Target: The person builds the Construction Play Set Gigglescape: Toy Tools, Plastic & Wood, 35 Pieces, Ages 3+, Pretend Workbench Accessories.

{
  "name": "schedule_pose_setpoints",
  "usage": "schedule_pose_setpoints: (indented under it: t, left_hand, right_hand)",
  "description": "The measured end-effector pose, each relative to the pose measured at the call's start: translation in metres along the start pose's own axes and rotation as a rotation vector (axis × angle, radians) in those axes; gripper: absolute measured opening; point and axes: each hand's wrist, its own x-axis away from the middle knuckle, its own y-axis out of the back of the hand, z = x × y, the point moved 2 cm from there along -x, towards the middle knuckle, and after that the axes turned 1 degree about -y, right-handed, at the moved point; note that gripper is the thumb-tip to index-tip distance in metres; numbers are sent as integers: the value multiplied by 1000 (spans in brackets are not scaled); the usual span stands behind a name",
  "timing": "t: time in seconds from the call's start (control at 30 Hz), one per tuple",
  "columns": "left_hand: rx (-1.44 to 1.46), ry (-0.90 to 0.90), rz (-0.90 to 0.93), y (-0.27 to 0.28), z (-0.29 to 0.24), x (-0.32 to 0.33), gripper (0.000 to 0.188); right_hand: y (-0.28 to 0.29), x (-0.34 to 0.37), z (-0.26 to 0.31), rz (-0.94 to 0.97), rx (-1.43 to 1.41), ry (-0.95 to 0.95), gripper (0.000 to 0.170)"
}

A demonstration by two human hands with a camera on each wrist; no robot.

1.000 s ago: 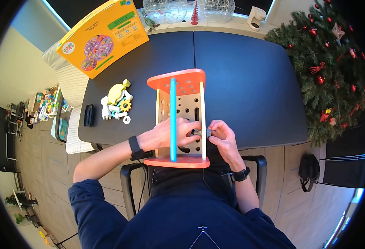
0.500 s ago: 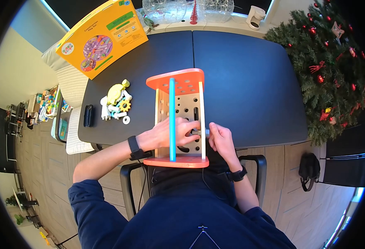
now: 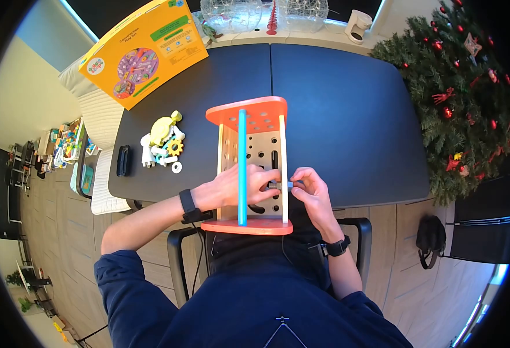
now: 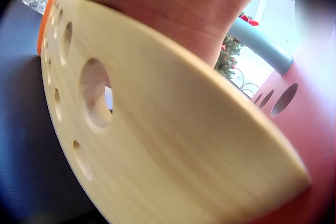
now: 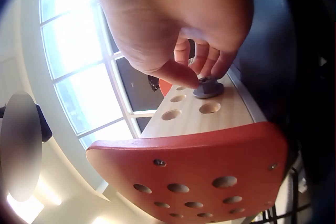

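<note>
A toy toolbox with red-orange end panels (image 3: 248, 110), pale wooden sides (image 4: 173, 124) with round holes and a blue rod handle (image 3: 242, 168) stands at the table's near edge. My left hand (image 3: 237, 182) reaches in under the rod. Its fingers pinch the threaded shaft of a grey toy bolt (image 3: 274, 185) inside the right side panel. Outside that panel, my right hand (image 3: 313, 194) pinches the bolt's grey flanged end (image 5: 208, 89) between thumb and fingertips. In the right wrist view this flange lies close against the wood. The left fingertips are hidden in the left wrist view.
Left of the toolbox lies a pile of yellow, white and teal toy parts (image 3: 163, 139), with a black case (image 3: 124, 160) beside it. A yellow play-set box (image 3: 144, 52) stands at the back left. A decorated Christmas tree (image 3: 452, 104) borders the table's right side.
My right hand turned at the wrist with its fingers drawn in, then turned back to its earlier pose on the bolt's flanged end. The left hand and toolbox stay nearly still.
</note>
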Motion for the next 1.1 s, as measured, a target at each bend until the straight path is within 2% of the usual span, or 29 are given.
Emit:
schedule_pose_setpoints:
  t: [0.1,0.2,0.23,0.3,0.4,0.43,0.53,0.63,0.73,0.83,1.1]
  left_hand:
    - [8,-4,-12,0,0,0,37]
    - [-40,-36,-22,-1,1,-1,34]
    - [-29,-48,-18,-1,2,-2,33]
    - [-7,-72,-11,-2,3,-3,32]
    - [-27,-104,-18,-7,6,-6,30]
    - [-34,-103,-14,-6,4,-7,30]
    - [-45,-91,-1,-3,0,-7,31]
    - [-24,-74,0,-2,-1,-7,31]
    - [-16,-82,-25,-4,-1,-5,32]
    - [-40,-82,-19,-4,1,-5,33]
    - [-100,-101,-43,-9,5,-5,34]
  right_hand:
    - [2,-1,0,11,45,8,17]
    - [3,-1,-7,-19,68,-147,9]
    - [4,-1,-10,-44,177,-138,8]
    - [3,-3,-16,-93,394,-118,15]
    - [-14,-5,9,-141,801,-116,27]
    - [-14,-8,4,-135,897,21,33]
    - [-10,-8,3,-80,994,72,32]
    - [-10,-5,15,-13,944,71,31]
    - [-14,0,15,-18,931,40,31]
    - [-19,-1,15,-35,992,92,32]
    - [-20,-2,10,-61,957,25,37]
